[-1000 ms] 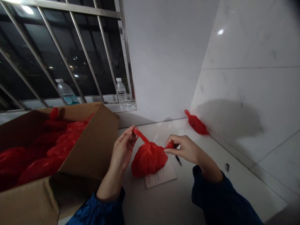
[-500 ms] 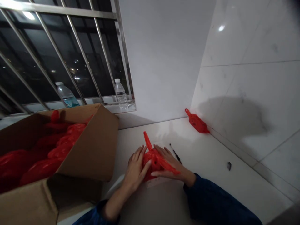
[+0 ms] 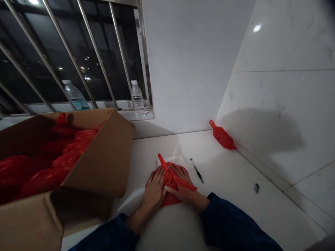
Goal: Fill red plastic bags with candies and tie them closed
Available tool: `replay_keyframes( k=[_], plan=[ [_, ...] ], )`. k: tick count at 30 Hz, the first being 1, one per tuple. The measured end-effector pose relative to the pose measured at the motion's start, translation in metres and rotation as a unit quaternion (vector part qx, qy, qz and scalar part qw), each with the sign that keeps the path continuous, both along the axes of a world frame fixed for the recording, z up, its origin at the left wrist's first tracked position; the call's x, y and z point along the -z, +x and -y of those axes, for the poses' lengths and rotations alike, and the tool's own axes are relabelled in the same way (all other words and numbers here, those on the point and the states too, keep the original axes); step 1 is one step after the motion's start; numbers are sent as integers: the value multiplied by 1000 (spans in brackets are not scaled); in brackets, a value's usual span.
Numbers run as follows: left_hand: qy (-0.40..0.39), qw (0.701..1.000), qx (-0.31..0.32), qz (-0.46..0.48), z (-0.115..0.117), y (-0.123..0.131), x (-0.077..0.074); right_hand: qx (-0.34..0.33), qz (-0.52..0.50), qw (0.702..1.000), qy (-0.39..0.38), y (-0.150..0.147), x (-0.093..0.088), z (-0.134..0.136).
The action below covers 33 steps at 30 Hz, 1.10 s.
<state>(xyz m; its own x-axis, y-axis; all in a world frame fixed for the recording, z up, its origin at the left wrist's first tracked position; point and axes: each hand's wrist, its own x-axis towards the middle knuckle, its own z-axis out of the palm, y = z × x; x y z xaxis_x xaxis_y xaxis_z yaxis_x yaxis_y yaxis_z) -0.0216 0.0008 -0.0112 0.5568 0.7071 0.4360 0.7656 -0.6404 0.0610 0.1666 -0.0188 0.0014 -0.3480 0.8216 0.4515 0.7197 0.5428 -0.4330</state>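
A red plastic bag (image 3: 171, 198) lies on the white table with its handles tied at the top, one loop standing up. My left hand (image 3: 155, 186) rests flat on its left side, fingers stretched out. On the other side my right hand (image 3: 180, 184) presses down with extended fingers, partly covered by a red bag end. What the bag contains is hidden. Under its far edge a white paper pad (image 3: 176, 159) shows, with small dark marks on it. A black-and-clear pen (image 3: 198, 172) lies just right of my right hand.
An open cardboard box (image 3: 104, 160) full of red bags (image 3: 62, 157) stands at left. Another red bag (image 3: 223, 137) lies against the right wall. Near it is a small dark object (image 3: 256, 188). Two plastic bottles, one clear (image 3: 137, 99), one blue-labelled (image 3: 75, 96), stand by the barred window.
Both hands have gone from cupping the bag's sides to lying flat on it. The bag looks lower and wider, and more of the paper pad shows behind it. The view has shifted slightly.
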Motion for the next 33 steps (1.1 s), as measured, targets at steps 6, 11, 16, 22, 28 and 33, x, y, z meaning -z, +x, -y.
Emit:
replay_keyframes(
  k=[6,11,16,22,28,33],
  plan=[
    [1,1000,-4,-10,0,0,2,3,-2,1000,-6,-2,-1,0],
    [5,1000,-5,-18,-1,0,4,9,0,1000,0,-2,2,-1],
    [10,1000,-8,-19,-1,0,6,15,-7,1000,1,-3,3,-1],
    [8,1000,-4,-16,-2,2,6,20,-11,1000,7,-4,2,-1],
    [-18,1000,0,7,-2,0,1,2,-45,999,-15,-1,2,-1],
    [-55,996,4,66,0,-7,-15,31,-143,989,-13,10,-5,0]
  ],
)
